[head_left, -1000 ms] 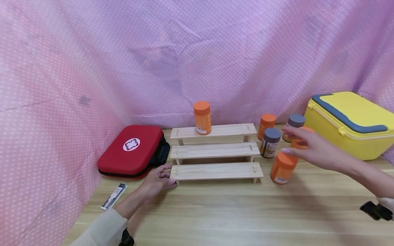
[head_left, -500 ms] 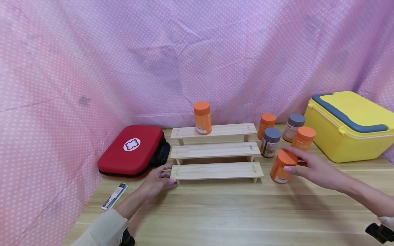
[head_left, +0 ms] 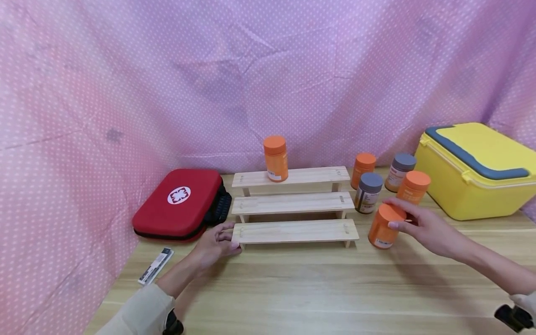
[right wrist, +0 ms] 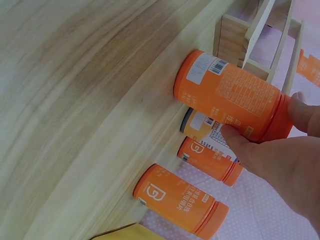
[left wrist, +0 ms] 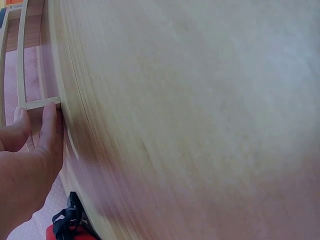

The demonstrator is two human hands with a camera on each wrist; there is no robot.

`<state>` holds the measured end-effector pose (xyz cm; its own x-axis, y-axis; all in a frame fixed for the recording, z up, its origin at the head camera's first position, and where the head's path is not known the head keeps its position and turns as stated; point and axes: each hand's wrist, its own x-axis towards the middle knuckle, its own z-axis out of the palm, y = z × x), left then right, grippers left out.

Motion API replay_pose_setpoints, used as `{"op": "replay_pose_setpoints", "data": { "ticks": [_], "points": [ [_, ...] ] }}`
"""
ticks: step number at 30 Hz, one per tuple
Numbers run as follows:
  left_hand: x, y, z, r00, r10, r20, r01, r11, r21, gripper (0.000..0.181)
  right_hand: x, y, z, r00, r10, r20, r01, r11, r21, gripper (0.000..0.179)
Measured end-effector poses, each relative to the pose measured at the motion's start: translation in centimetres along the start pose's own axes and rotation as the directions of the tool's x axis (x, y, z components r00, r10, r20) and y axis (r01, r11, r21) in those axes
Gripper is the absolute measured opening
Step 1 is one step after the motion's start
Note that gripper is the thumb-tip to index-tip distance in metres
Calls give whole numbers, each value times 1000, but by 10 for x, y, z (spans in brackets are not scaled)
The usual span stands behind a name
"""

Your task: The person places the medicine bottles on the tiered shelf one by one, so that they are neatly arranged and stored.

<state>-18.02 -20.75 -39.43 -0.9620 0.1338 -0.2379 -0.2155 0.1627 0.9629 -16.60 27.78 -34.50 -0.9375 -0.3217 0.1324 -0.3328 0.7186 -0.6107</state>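
A wooden three-step display rack (head_left: pixel 295 231) stands on the table. At the left end of its lowest step, my left hand (head_left: pixel 211 245) holds on; in the left wrist view its thumb (left wrist: pixel 20 131) lies against the board and a finger touches the support. To the rack's right, my right hand (head_left: pixel 431 230) grips an upright orange pill bottle (head_left: pixel 382 229) near its lid, thumb and fingers on opposite sides. Behind it stand two grey-lidded bottles (head_left: pixel 368 194) and two more orange bottles (head_left: pixel 413 187). Another orange bottle (head_left: pixel 276 162) sits on the top step.
On the left lies a red first-aid case (head_left: pixel 180 204) with a black object beside it. A slim white-and-dark packet (head_left: pixel 156 266) is in front of the case. A yellow box (head_left: pixel 473 186) stands at right, and a pink dotted cloth (head_left: pixel 251 83) hangs behind.
From above the bottles, my right hand has come down and taken hold of the front orange pill bottle. The left hand stays at the rack's end.
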Motion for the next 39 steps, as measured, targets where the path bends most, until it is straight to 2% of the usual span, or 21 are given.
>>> {"op": "replay_pose_setpoints", "data": {
  "ticks": [4, 8, 13, 16, 21, 27, 33, 39],
  "points": [
    [1, 0, -1, 1000, -3, 2, 3, 1000, 7, 56, 0, -1, -1, 999, -36, -29, 35, 999, -14, 53],
    [1, -2, -3, 1000, 9, 24, -9, 1000, 0, 58, 0, -5, -7, 991, -105, -84, 105, 994, -7, 51],
    [2, -3, -4, 998, 31, 54, -30, 999, -13, 58, 8, -17, -23, 975, -179, -130, 189, 980, 70, 49],
    [2, -3, -4, 998, 32, 54, -31, 999, -14, 58, 15, -29, -34, 970, -199, -141, 211, 975, 73, 48],
    [2, -4, -5, 998, 36, 52, -34, 999, -26, 58, 32, -55, -51, 973, -169, -159, 175, 984, 26, 46],
    [1, -4, -5, 998, 38, 45, -37, 999, -11, 58, 62, -87, -62, 990, -75, -123, 69, 996, -49, 52],
    [1, -3, -5, 998, 28, 54, -29, 1000, 5, 59, 97, -106, -57, 998, -39, -52, 42, 998, 54, 54],
    [1, -2, -5, 997, 30, 67, -30, 1000, 6, 61, 132, -112, -46, 998, -55, -39, 57, 997, 53, 54]
  ]
}}
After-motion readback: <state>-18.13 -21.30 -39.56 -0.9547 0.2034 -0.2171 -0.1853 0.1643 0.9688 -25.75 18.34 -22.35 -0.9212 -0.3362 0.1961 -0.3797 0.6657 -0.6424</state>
